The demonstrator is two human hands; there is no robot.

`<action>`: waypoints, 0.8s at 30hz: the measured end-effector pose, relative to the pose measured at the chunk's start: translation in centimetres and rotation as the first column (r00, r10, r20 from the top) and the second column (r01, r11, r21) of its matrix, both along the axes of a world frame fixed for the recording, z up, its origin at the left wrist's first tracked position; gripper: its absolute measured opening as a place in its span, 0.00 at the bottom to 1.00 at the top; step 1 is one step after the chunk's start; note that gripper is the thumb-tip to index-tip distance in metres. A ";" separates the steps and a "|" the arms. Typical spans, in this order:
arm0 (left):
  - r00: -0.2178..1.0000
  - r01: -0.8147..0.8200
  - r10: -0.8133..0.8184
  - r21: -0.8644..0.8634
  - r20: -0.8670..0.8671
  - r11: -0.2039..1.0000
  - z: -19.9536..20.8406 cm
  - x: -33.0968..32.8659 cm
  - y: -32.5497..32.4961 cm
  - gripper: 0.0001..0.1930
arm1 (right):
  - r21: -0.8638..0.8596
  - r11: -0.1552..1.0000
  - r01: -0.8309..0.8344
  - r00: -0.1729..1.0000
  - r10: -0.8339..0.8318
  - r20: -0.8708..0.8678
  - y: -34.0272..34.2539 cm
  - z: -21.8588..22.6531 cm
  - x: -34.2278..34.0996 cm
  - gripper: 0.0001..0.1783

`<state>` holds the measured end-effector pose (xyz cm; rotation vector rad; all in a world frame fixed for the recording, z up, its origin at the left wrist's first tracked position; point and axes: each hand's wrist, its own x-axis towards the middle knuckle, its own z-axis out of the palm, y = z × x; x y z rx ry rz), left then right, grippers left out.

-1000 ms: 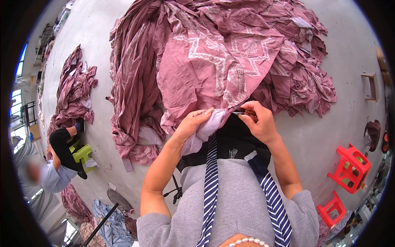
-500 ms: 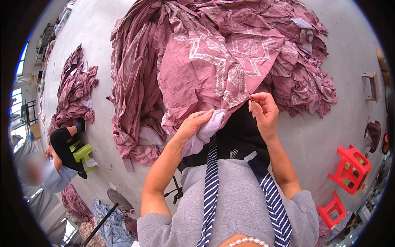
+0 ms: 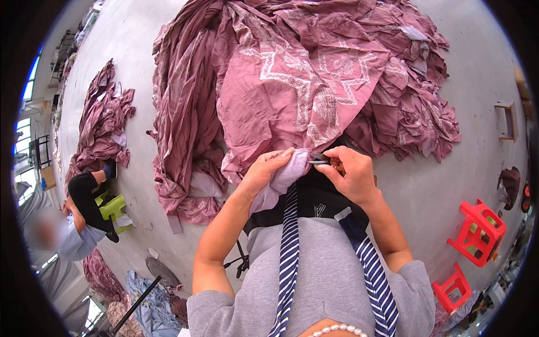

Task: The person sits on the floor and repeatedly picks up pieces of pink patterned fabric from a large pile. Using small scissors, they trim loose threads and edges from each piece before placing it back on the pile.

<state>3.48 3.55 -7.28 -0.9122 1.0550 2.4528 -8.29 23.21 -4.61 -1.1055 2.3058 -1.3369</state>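
A large pink cloth (image 3: 258,106) with white zigzag patterns hangs over my lap and spreads out in front of me. My left hand (image 3: 263,174) pinches its edge, where a pale lilac underside (image 3: 287,172) is folded over. Close to that edge, my right hand (image 3: 355,175) is closed round small thread snips (image 3: 320,159). Their dark blades point left and lie right beside the pinched hem; whether they touch a thread is too small to tell.
More pink cloth (image 3: 412,121) lies heaped to the right. At the left, a person (image 3: 84,224) sits on a green stool (image 3: 114,208) near another pink pile (image 3: 101,129). Red plastic stools (image 3: 469,238) stand at the right. A black rod (image 3: 137,303) crosses the lower left.
My right hand has moved left and down toward the hem, and the snips' blades now show at the cloth edge. My left hand has stayed nearly still.
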 end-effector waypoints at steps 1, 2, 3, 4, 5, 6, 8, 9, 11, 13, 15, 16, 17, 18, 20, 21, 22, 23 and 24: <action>1.000 0.004 -0.004 -0.001 -0.001 1.000 -0.1 0.1 0.0 0.16 | -0.011 1.000 0.003 1.000 -0.003 -0.017 -0.1 0.1 0.0 0.18; 1.000 0.008 -0.008 -0.001 -0.002 1.000 -0.1 0.1 0.1 0.17 | -0.020 1.000 -0.003 1.000 0.003 -0.014 -0.2 0.2 0.0 0.18; 1.000 0.012 -0.012 -0.018 -0.002 1.000 0.1 0.0 0.2 0.17 | -0.029 1.000 -0.010 1.000 0.009 -0.011 -0.3 0.2 0.1 0.17; 1.000 0.016 -0.016 -0.034 -0.001 0.999 0.4 -0.2 0.3 0.17 | -0.037 0.999 -0.016 1.000 0.016 -0.008 -0.3 0.3 0.1 0.17; 1.000 0.020 -0.020 -0.050 0.000 0.999 0.7 -0.2 0.3 0.17 | -0.032 0.999 -0.017 1.000 0.017 -0.021 -0.4 0.2 0.1 0.17; 1.000 0.023 -0.023 -0.052 -0.002 0.998 0.8 -0.3 0.3 0.17 | -0.026 0.999 -0.019 0.999 0.018 -0.033 -0.4 0.2 0.2 0.17; 1.000 0.027 -0.027 -0.056 -0.006 0.998 1.0 -0.3 0.3 0.17 | -0.011 1.000 -0.022 0.999 0.021 -0.049 -0.3 0.1 0.2 0.16; 1.000 0.011 -0.012 -0.055 -0.014 0.998 0.9 -0.2 0.3 0.17 | -0.002 1.000 -0.024 0.998 0.024 -0.051 -0.3 0.0 0.2 0.16; 0.999 -0.020 0.018 -0.052 -0.031 0.998 0.6 0.0 0.4 0.16 | -0.011 1.000 0.004 1.000 -0.004 0.015 -0.2 -0.2 0.2 0.15; 1.000 -0.001 0.000 -0.046 -0.017 0.999 0.4 0.0 0.3 0.16 | -0.043 0.997 0.068 0.986 -0.061 0.155 0.0 -0.6 0.4 0.14; 1.000 0.002 -0.003 -0.058 -0.009 0.998 0.4 0.0 0.3 0.16 | -0.138 0.969 0.205 0.940 -0.155 0.302 -0.2 -0.5 0.1 0.13; 1.000 -0.004 0.003 -0.073 -0.010 0.997 0.5 -0.1 0.4 0.16 | -0.207 0.943 0.260 0.906 -0.163 0.391 -0.5 -0.4 -0.1 0.13; 1.000 -0.010 0.010 -0.088 -0.009 0.996 0.6 -0.1 0.5 0.16 | -0.169 0.967 0.193 0.899 -0.105 0.425 -0.6 0.1 -0.3 0.12; 1.000 0.011 -0.011 -0.062 0.000 0.998 0.9 -0.1 0.4 0.16 | -0.133 0.983 0.123 0.886 -0.049 0.460 -0.7 0.9 -0.6 0.12; 0.998 0.056 -0.056 -0.005 0.014 0.998 1.6 -0.4 0.3 0.17 | -0.095 0.994 0.061 0.871 -0.006 0.491 -0.9 0.7 -0.8 0.11; 0.999 0.053 -0.052 -0.028 0.016 0.998 1.7 -0.6 0.5 0.17 | -0.091 0.993 0.071 0.875 -0.018 0.484 -1.0 -0.4 -0.7 0.11; 0.999 0.050 -0.049 -0.051 0.018 0.997 1.8 -0.6 0.8 0.16 | -0.087 0.993 0.081 0.878 -0.029 0.478 -1.1 -0.9 -0.6 0.10; 0.999 0.039 -0.037 -0.078 0.024 0.996 1.9 -0.5 0.8 0.16 | -0.082 0.982 0.173 0.872 -0.114 0.475 -1.2 -0.2 -0.8 0.08; 0.999 0.035 -0.032 -0.081 0.029 0.996 1.7 -0.4 0.7 0.16 | -0.127 0.962 0.243 0.896 -0.173 0.409 -0.6 -0.9 -1.5 0.08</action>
